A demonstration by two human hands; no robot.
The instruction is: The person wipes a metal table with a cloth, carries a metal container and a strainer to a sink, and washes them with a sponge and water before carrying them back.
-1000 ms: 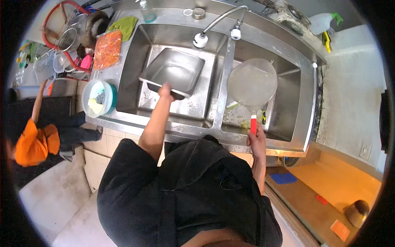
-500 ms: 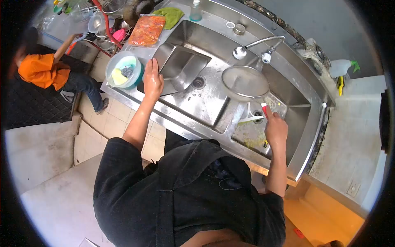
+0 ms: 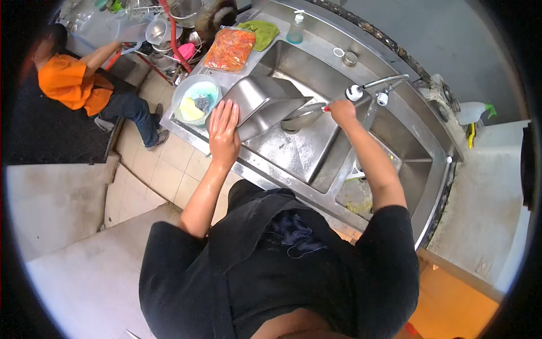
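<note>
My left hand (image 3: pixel 224 134) presses flat against a deep steel pan (image 3: pixel 262 104) that stands tilted on the left edge of the sink's left basin (image 3: pixel 293 147). My right hand (image 3: pixel 341 111) grips the red handle of a round mesh strainer (image 3: pixel 299 120), whose head lies against the pan's open side over the left basin. The spray faucet head (image 3: pixel 354 92) hangs just above my right hand.
A teal bowl with sponges (image 3: pixel 193 101), a bag of orange food (image 3: pixel 229 50), a green cloth (image 3: pixel 261 31) and a soap bottle (image 3: pixel 294 28) sit around the sink. The right basin (image 3: pixel 395 175) holds scraps. A person in an orange shirt (image 3: pixel 70 82) reaches toward a dish rack (image 3: pixel 164 25).
My right hand has carried the strainer from the right basin across to the pan in the left basin. My left hand has tipped the pan further upright on the sink's edge.
</note>
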